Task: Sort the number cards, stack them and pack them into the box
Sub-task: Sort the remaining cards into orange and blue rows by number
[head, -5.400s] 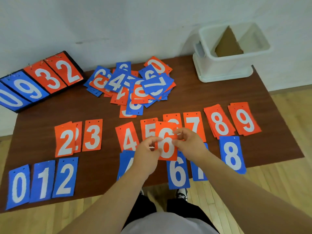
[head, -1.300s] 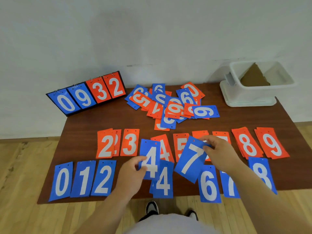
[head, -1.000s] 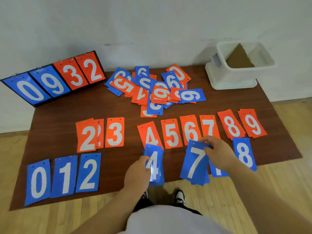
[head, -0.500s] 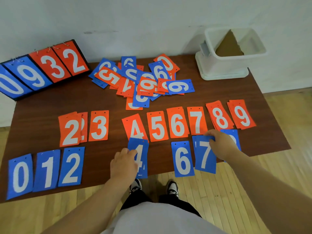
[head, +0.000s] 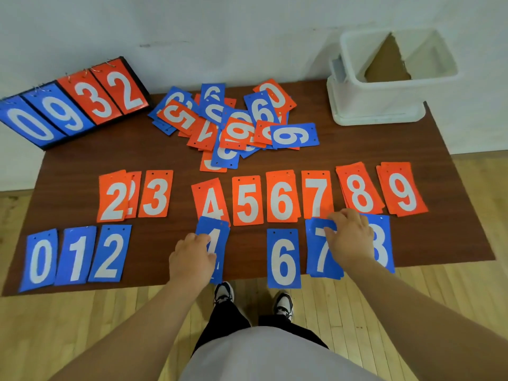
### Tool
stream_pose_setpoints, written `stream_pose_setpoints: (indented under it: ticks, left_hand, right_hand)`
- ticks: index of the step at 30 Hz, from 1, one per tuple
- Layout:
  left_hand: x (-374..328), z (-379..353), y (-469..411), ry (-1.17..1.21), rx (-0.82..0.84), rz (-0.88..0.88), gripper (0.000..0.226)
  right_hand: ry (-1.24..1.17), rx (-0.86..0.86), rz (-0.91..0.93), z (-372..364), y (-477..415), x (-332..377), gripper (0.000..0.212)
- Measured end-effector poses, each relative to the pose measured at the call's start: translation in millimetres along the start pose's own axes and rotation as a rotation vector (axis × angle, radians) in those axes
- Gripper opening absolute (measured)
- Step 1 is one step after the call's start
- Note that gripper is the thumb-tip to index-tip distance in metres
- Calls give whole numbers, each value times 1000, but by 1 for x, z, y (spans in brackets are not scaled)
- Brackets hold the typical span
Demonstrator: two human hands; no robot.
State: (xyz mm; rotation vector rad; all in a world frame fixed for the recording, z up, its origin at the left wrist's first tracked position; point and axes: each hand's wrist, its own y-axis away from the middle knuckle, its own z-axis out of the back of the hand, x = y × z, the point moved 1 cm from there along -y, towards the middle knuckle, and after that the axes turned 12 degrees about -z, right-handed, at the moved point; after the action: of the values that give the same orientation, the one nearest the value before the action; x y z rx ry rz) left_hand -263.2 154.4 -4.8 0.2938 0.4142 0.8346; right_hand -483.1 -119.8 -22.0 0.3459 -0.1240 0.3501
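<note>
Number cards lie on the brown table [head: 453,243] in two sorted rows, orange above blue, so each digit has its own slot. The left hand [head: 192,259] presses flat, fingers loosely spread, on the blue 4 pile [head: 217,232]; the right hand [head: 349,237] likewise squares the blue 7 pile [head: 320,259]. The unsorted heap [head: 236,127] waits behind, the white box [head: 384,105] beyond.
</note>
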Motion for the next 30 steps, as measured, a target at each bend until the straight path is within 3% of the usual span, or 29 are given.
stream_pose_setpoints:
  ticks: [10, 20, 24, 30]
  left_hand:
    - [-14, 34, -9, 118, -189, 33, 49]
    - [-12, 84, -125, 194, -254, 32, 57]
    - [-27, 98, -199, 204, -291, -116, 54]
    - [-63, 112, -300, -23, -211, -422, 62]
  right_hand:
    - [-163, 70, 123, 34, -16, 43, 38]
    - [-207, 144, -12, 54, -98, 114, 40]
    - [-139, 119, -1, 61, -153, 140, 47]
    - [64, 154, 181, 54, -226, 172, 56]
